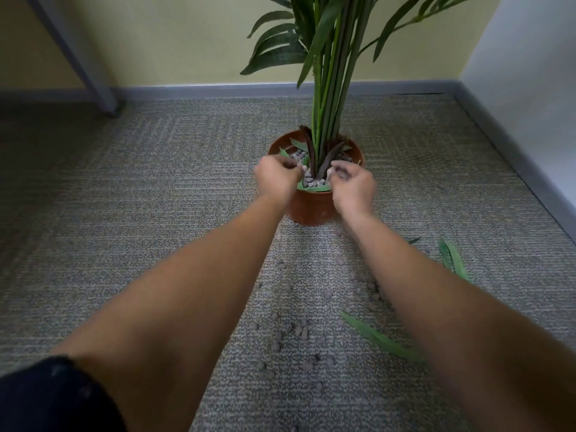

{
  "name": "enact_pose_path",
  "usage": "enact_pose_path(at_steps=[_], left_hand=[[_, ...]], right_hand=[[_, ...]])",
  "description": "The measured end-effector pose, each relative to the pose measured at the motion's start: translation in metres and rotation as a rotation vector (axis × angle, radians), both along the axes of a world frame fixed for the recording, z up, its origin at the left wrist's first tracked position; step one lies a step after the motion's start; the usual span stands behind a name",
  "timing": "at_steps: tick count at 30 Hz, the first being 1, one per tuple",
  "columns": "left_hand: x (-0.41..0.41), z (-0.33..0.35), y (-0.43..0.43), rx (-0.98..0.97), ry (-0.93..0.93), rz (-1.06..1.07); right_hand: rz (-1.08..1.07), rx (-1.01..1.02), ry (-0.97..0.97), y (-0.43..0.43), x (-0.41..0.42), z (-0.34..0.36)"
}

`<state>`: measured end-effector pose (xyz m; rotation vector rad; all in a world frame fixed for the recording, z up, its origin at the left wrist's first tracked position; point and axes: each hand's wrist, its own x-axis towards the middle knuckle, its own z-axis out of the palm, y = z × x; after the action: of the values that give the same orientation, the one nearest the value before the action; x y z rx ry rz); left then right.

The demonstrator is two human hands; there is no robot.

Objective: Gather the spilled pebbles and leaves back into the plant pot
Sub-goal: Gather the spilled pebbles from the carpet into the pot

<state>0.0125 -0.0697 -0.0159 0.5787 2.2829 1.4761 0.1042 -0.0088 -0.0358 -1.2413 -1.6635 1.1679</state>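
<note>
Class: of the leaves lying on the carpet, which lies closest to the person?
The long leaf beside the spilled pebbles, inside the right forearm; the other leaves lie farther away, outside it.

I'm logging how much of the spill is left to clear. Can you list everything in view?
plant pot: one, terracotta orange, on the carpet near the far wall
plant: one, green, standing in the pot
pebbles in the pot: many, grey, around the stems
leaves in the pot: a few, green, on those pebbles
spilled pebbles: many, grey-brown, scattered on the carpet nearer than the pot
spilled leaves: at least three, green, on the carpet to the right
carpet: grey, whole floor
furniture leg: one, grey, far left
left hand: over the pot's left rim, fingers curled
right hand: over the right rim, fingers curled
</note>
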Motion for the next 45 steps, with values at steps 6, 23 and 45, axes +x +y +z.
enact_pose_path(at_steps=[6,23,45], left_hand=[[-0.008,-0.002,0.019,-0.049,-0.106,0.018],[0.000,-0.129,-0.124,-0.796,0.271,-0.519],[0.020,-0.143,-0.140,-0.918,0.771,-0.589]], right_hand=[[0.069,-0.046,-0.180,0.016,-0.008,-0.002],[0.774,0.045,-0.755,-0.091,0.019,-0.105],[0.827,0.432,-0.958,-0.110,0.001,-0.108]])
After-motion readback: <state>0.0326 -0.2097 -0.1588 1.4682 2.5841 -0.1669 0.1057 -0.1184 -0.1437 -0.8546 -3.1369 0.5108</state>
